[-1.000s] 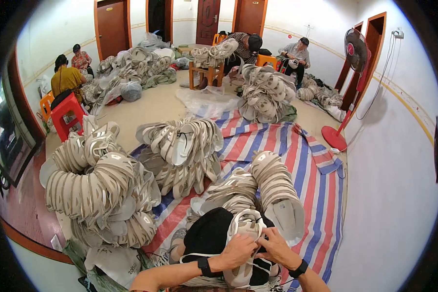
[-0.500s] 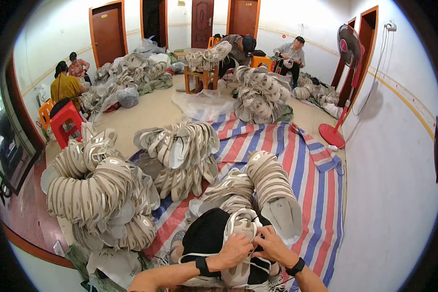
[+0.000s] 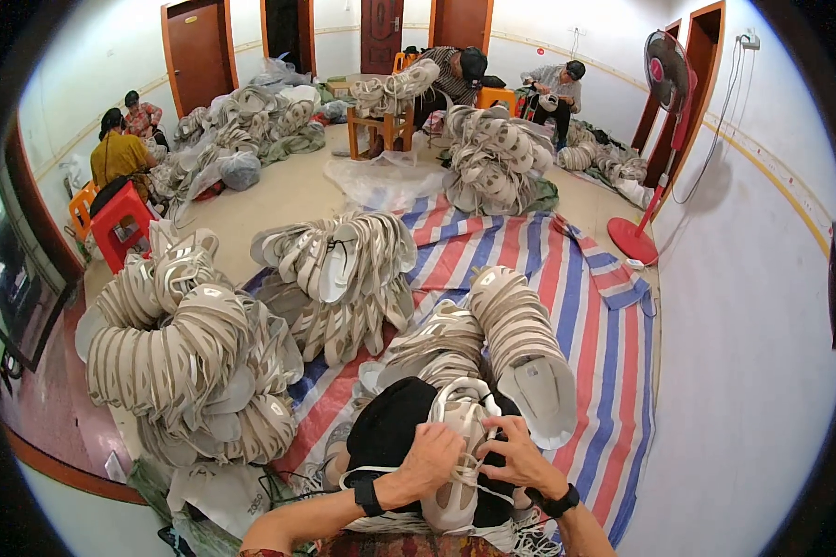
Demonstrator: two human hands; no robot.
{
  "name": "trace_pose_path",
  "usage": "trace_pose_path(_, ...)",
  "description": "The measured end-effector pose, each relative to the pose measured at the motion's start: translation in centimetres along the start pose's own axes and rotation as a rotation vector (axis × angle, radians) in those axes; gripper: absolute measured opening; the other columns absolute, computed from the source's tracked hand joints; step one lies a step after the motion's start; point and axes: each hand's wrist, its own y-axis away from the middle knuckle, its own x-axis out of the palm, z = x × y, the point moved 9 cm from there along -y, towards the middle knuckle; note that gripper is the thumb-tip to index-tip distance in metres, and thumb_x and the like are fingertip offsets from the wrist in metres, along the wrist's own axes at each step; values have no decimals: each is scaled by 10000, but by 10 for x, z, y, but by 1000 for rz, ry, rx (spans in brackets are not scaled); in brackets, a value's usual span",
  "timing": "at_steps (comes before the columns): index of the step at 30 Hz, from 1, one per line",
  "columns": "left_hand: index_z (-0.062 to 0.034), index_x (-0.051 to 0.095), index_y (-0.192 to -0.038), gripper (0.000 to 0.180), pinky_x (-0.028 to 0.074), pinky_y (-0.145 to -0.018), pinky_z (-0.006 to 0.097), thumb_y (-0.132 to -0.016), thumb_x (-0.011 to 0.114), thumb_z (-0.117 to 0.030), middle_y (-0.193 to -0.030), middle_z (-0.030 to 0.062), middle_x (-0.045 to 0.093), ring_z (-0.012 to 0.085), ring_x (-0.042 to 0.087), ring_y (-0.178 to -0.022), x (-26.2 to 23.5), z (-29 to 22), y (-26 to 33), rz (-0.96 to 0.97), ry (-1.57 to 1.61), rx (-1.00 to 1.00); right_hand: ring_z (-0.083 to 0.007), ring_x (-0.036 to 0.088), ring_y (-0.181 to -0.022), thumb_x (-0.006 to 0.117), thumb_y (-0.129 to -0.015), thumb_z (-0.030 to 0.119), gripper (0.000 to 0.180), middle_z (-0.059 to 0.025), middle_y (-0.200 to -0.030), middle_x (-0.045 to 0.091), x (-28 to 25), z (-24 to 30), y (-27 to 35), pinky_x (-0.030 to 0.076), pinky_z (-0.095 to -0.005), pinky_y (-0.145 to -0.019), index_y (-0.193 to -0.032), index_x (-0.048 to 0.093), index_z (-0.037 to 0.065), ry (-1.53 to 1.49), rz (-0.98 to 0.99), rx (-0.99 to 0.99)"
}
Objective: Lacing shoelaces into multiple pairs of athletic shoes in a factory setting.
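A beige and white shoe upper (image 3: 453, 509) rests on black cloth (image 3: 395, 436) over my lap, its opening facing away from me. My left hand (image 3: 432, 459) is closed on the upper's left side, fingers curled by the lacing. On the other side, my right hand (image 3: 520, 459) pinches with thumb and forefinger at the eyelet row, where a white shoelace (image 3: 481, 458) shows; the exact hold is partly hidden. More white lace (image 3: 367, 472) loops loosely beside my left wrist. Both wrists wear dark bands.
Stacked uppers stand just ahead (image 3: 529, 371), with larger piles at left (image 3: 167, 343) and centre (image 3: 334, 278). A striped sheet (image 3: 594, 399) covers the floor. Beyond are a red standing fan (image 3: 633, 239), a red stool (image 3: 121, 227), a wooden stool (image 3: 381, 130) and several seated people among more piles.
The scene has shifted slightly upward in view. My hands have moved a little apart over the upper, and the right fingers are raised and more spread.
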Motion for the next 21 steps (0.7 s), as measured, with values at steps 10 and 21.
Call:
trace_pose_path(10,-95,535,-804,65,322,-735,358,-766,565,-138,-725,27,519,202,508,-733,-5,15,4,-95,210,-90,-298,340,-1089,682,-688,151,157,-79,-1195,442,13,-3,8,297,-399,-917,-819,625,86,-109,-245,165)
trace_pose_path(21,-96,585,-920,121,333,-777,339,-810,548,-130,-771,50,573,216,540,-770,-4,29,9,-51,350,-82,-265,490,-963,608,-751,67,90,-163,-1146,416,-11,115,7,430,-353,-790,-839,619,56,-263,-274,-105)
